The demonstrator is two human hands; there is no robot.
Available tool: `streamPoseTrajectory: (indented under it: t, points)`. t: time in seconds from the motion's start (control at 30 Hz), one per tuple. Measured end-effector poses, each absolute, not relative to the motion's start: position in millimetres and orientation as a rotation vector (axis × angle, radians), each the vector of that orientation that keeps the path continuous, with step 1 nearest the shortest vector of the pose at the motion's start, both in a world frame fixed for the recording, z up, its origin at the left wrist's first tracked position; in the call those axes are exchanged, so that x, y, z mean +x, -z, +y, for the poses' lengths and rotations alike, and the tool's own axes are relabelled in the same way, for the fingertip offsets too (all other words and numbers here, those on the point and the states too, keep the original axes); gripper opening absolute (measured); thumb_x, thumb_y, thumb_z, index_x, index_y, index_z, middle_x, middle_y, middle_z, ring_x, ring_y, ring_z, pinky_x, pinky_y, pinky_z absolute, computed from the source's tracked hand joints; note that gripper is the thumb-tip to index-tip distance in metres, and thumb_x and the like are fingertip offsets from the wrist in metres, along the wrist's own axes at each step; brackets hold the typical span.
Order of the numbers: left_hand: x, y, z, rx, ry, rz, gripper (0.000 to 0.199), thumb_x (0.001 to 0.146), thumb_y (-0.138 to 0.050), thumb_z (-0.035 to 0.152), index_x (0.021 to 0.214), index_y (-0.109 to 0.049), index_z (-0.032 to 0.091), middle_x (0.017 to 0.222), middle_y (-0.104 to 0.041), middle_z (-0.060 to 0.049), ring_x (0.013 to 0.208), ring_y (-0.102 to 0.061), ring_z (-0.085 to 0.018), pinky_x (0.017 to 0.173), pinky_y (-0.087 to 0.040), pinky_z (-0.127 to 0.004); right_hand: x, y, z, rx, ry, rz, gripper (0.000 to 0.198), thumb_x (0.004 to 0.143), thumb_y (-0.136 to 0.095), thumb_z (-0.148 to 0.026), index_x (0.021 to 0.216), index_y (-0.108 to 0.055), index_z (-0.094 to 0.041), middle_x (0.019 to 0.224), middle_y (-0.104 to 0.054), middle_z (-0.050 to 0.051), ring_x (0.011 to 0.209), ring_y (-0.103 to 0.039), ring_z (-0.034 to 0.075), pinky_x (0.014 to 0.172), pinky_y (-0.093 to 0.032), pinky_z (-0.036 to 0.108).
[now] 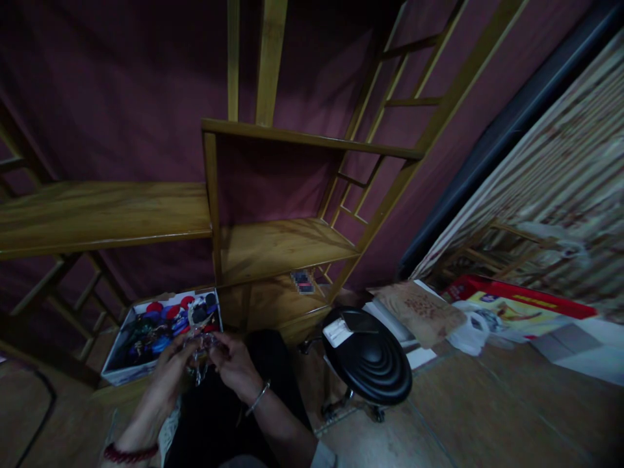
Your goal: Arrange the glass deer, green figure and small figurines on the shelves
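Two bare hands meet at the lower left of the frame, above the dark-clothed lap of a seated person. Between them is a small, shiny, partly see-through item (199, 346), with a strand hanging below the fingers; its exact form is too dim to tell. The left hand (171, 372) holds it from the left, fingers curled in close, with a dark red beaded bracelet (130, 453) at the wrist. The right hand (236, 365) holds it from the right, fingers bent and nearly closed around it, with a silver bangle (258, 398) at the wrist.

Just beyond the hands, toward the left edge, a white-walled box (127, 376) is filled with small red, blue, purple and dark things. A wooden shelf unit (287, 246) stands behind, against a maroon wall (131, 97). Right of centre, low in the frame, is a round black stool (380, 367) with a white card (336, 332) on its seat. Farther right, a white plastic bag (468, 333) and a red and yellow carton (517, 307) lie near a striped curtain (565, 169).
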State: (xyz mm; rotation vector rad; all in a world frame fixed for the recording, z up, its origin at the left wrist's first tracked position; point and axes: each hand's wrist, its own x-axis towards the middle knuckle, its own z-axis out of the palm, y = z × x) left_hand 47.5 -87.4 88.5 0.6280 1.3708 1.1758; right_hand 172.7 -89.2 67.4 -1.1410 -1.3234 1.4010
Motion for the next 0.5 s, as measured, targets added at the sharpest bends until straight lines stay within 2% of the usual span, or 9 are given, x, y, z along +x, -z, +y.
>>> streamPoseTrajectory:
  t: [0.1,0.23,0.37,0.5]
  points:
    - [50.7,-82.4,-91.5,0.590,-1.146,1.349,0.036,0.051,-0.073,0.026,0.084,-0.064,0.015,0.074,-0.067,-0.002,0.066,-0.060,-0.016,0.056,-0.042,-0.024,179.3,-69.2,-95.9,-1.098,-1.441,-1.297,0.028,0.075,-0.057,-0.039,0.095,-0.065,-0.021,0.076,-0.061,0.000,0.061,-0.053,0.011,0.059,-0.043,0.023]
    - [60.1,-80.0,-104.4,0.583,-1.125,1.303,0.024,0.051,-0.072,0.024,0.071,-0.063,0.016,0.071,-0.066,0.000,0.067,-0.060,-0.016,0.060,-0.044,-0.025,193.2,-62.1,-110.7,-1.126,-1.475,-1.259,0.037,0.069,-0.062,-0.043,0.098,-0.064,-0.019,0.073,-0.062,0.000,0.056,-0.053,0.010,0.057,-0.043,0.024]
    - [70.5,-85.5,-115.3,0.583,-1.093,1.206,0.018,0.054,-0.071,0.023,0.068,-0.062,0.016,0.068,-0.064,0.001,0.064,-0.060,-0.015,0.058,-0.045,-0.025,204.8,-60.0,-121.8,-1.115,-1.494,-1.141,0.046,0.065,-0.066,-0.048,0.099,-0.064,-0.019,0.080,-0.065,0.003,0.067,-0.058,0.015,0.064,-0.045,0.027]
    - [78.3,-95.0,-121.7,0.530,-1.131,1.093,0.017,0.054,-0.072,0.017,0.068,-0.062,0.016,0.072,-0.064,0.001,0.067,-0.060,-0.015,0.061,-0.048,-0.026,217.1,-73.3,-126.1,-1.084,-1.436,-1.112,0.043,0.063,-0.067,-0.049,0.095,-0.066,-0.019,0.085,-0.066,0.004,0.077,-0.060,0.017,0.073,-0.045,0.029]
